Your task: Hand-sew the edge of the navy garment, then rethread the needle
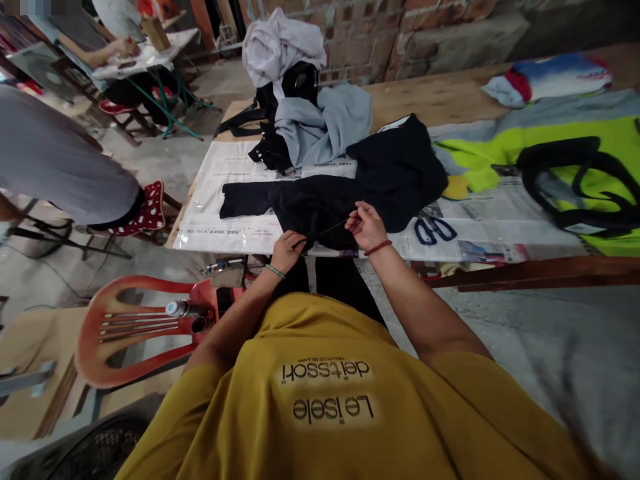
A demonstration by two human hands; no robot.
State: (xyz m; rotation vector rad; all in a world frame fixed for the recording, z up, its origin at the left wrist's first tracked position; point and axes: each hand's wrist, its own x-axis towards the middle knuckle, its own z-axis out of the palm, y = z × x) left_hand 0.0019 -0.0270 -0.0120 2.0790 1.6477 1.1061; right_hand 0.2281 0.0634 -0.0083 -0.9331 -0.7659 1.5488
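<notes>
Partway through thread work on the dark garment (320, 197), by the look of it. Lying rumpled along near edge of paper-covered table (215, 227), directly in front of the body, cuff end to the left. Left hand (288, 251): fingers narrowed, pinching at garment's near edge; fabric or thread base, cannot tell. Right hand (367, 227): thumb and finger pinched on dark thread (332, 229), drawn straight between both hands. Needle or none: too small to tell. Done, apparently: garment laid out, thread pulled taut. Left, apparently: thread not yet cut; stitching too dark to judge. Blue-handled scissors (434, 231) just beside garment's right side, untouched. Bunched grey garment (345, 117) behind, neon-yellow garment (537, 133) off right, both out of hand.
</notes>
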